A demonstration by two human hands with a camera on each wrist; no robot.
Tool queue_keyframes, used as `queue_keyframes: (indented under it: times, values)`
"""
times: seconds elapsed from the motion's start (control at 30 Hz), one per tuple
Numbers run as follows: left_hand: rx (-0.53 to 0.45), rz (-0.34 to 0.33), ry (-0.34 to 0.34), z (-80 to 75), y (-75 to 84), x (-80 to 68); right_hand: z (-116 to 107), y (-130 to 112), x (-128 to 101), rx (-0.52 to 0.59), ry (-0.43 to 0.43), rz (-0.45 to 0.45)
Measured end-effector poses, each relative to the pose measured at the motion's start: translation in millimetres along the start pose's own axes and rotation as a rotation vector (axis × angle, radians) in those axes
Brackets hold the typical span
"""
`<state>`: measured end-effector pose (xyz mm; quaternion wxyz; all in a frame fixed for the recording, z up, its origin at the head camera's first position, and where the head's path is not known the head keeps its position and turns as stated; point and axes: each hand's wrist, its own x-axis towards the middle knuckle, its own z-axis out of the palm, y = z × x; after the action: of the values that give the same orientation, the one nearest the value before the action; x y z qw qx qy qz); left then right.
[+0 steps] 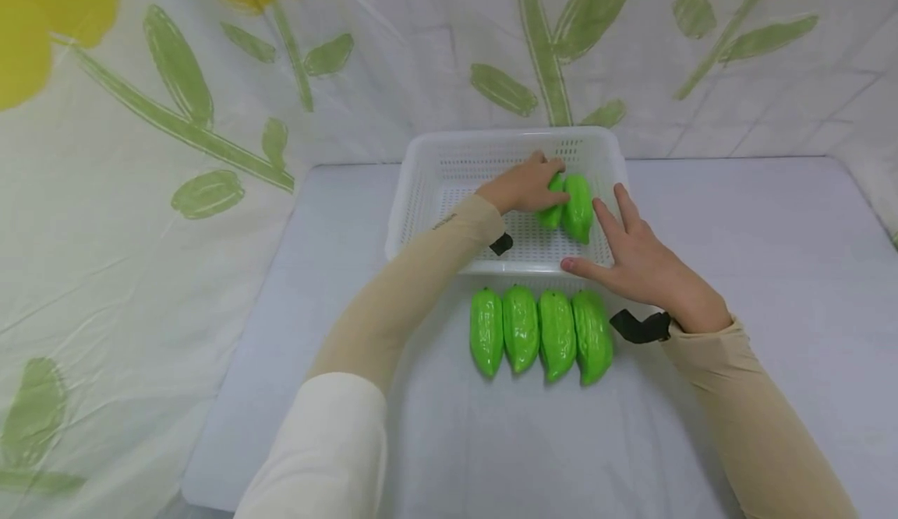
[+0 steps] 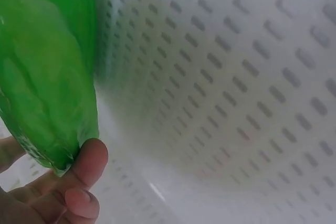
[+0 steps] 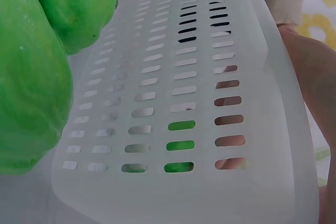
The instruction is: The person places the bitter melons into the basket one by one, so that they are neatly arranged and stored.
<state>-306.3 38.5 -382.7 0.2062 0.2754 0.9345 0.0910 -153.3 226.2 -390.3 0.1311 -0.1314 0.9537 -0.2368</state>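
The left hand [image 1: 522, 185] reaches into the white perforated basket [image 1: 421, 192], and its grip is curled round a green bitter gourd [image 1: 554, 201] lying on the basket floor. In the left wrist view the thumb and fingertips [image 2: 84, 169] pinch the pointed end of that gourd [image 2: 42, 93]. A second gourd [image 1: 578, 207] lies just to the right of this grip, touching the held one, so the two sit side by side in the right half of the basket.

The right hand [image 1: 641, 262] rests at the basket's near right corner with its grip spread: fingers straight and fanned, the thumb along the front rim, holding nothing. The right wrist view looks through the slotted basket wall [image 3: 220, 108], with finger skin showing behind the slots and the two gourds [image 3: 37, 66] close on the left, inside the basket.

Just below this spread grip, on the pale desk [image 1: 737, 231], four more green gourds [image 1: 540, 333] lie in a tight row, touching one another, pointed ends toward the person, just in front of the basket's near rim. The rightmost one is nearest the right hand's wrist, next to a black strap [image 1: 638, 326]. Another black strap [image 1: 501, 244] shows at the left wrist, over the basket's near edge. Both arms wear beige sleeves. A sheet printed with yellow flowers and green leaves [image 1: 175, 114] hangs behind and to the left of the desk.
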Motion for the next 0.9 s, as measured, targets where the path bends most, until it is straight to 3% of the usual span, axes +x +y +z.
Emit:
queue_keyframes:
  times: [0.67, 0.9]
  values:
    - [-0.005, -0.044, -0.109, 10.8, -0.5, 8.1, 0.3, -0.6, -0.8, 0.0, 0.01, -0.007]
    - [-0.003, -0.032, -0.128, 11.6, -2.6, 10.3, 0.3, 0.0, 0.7, -0.003, 0.016, -0.015]
